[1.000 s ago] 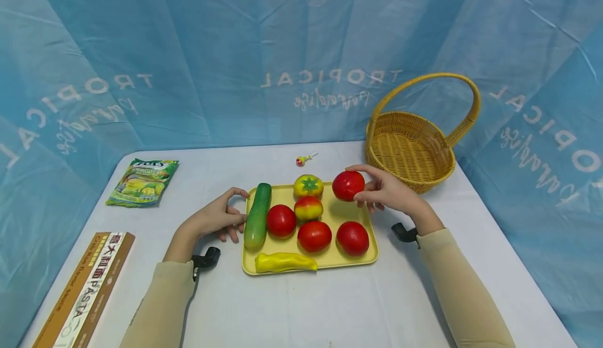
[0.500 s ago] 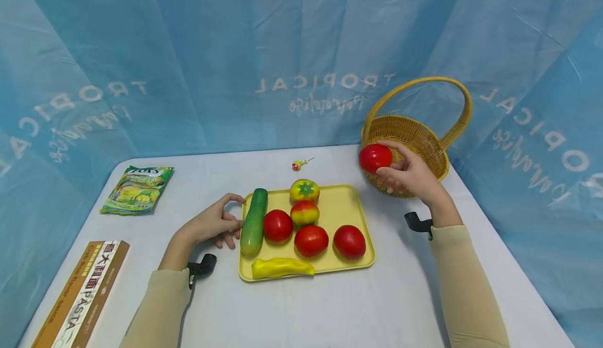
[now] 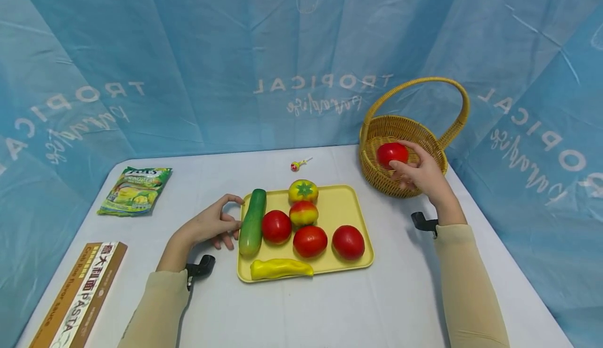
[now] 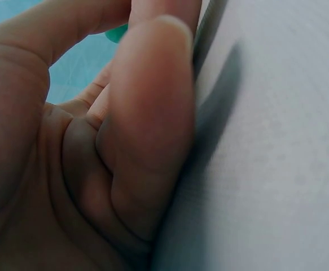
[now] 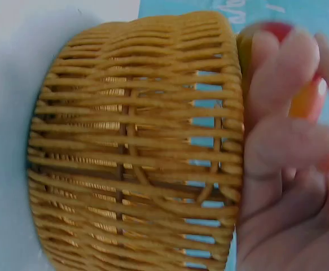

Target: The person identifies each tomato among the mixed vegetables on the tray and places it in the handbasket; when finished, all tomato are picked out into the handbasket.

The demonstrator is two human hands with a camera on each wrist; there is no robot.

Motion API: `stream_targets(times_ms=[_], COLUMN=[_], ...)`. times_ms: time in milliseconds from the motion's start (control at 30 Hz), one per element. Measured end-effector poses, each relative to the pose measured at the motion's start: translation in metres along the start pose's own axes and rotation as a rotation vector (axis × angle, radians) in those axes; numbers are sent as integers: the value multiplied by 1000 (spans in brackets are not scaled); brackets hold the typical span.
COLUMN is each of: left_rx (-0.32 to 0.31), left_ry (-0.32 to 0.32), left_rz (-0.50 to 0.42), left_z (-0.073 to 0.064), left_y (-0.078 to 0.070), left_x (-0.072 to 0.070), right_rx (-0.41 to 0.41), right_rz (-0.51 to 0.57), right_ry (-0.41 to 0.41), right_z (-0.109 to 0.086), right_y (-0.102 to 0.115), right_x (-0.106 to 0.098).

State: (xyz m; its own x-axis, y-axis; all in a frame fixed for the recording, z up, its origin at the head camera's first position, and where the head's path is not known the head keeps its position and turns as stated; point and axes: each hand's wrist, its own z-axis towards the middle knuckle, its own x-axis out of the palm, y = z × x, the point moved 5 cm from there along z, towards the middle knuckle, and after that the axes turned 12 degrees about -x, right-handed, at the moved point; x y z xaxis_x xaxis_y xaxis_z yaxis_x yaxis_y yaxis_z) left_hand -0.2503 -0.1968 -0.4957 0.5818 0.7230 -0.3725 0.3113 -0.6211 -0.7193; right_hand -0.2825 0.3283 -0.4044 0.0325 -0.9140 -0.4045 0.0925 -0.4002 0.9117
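My right hand (image 3: 421, 172) holds a red, rounded fruit (image 3: 392, 154) over the wicker basket (image 3: 377, 178). In the right wrist view that fruit shows red and orange, partly behind the fingers, beside the basket's rim. My left hand (image 3: 207, 225) rests at the left edge of a yellow tray (image 3: 341, 201), its fingers loosely bent beside a green cucumber (image 3: 253, 222). On the tray also lie red rounded fruits, one of them at the right (image 3: 348, 242), a red-yellow fruit (image 3: 303, 213), a yellow fruit with a green star-shaped top (image 3: 303, 191) and a yellow pepper (image 3: 281, 268).
The basket's tall arched handle (image 3: 416, 83) rises above its rim at the back right. A lollipop (image 3: 299, 165) lies behind the tray. At the left are a green snack bag (image 3: 135, 191) and a pasta box (image 3: 80, 293). A blue curtain (image 3: 188, 76) hangs behind the white table.
My right hand has carried the red fruit from above the tray's back right corner, to the right and away from me, over the basket. The left hand has stayed at the tray's edge.
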Motion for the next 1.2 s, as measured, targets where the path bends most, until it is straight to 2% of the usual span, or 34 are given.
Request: stream_targets(times_ms=[267,467,933,1200], left_rx=[-5,-3,-5,-2], left_ry=[-14,-12,-14,-11], left_rz=[-5,-5,-9,-8], left_z=[1,1,0,-1], left_y=[-1,0,1,0], left_x=[0,0,0,0], right_rx=[66,47,32,-22], right_rz=[-10,-5,2,-10], right_ry=[-73,-84,-61,-7], right_z=[1,3,3,-1], right_y=[-2,-10,-8,14], right_x=[-3,-3,1,13])
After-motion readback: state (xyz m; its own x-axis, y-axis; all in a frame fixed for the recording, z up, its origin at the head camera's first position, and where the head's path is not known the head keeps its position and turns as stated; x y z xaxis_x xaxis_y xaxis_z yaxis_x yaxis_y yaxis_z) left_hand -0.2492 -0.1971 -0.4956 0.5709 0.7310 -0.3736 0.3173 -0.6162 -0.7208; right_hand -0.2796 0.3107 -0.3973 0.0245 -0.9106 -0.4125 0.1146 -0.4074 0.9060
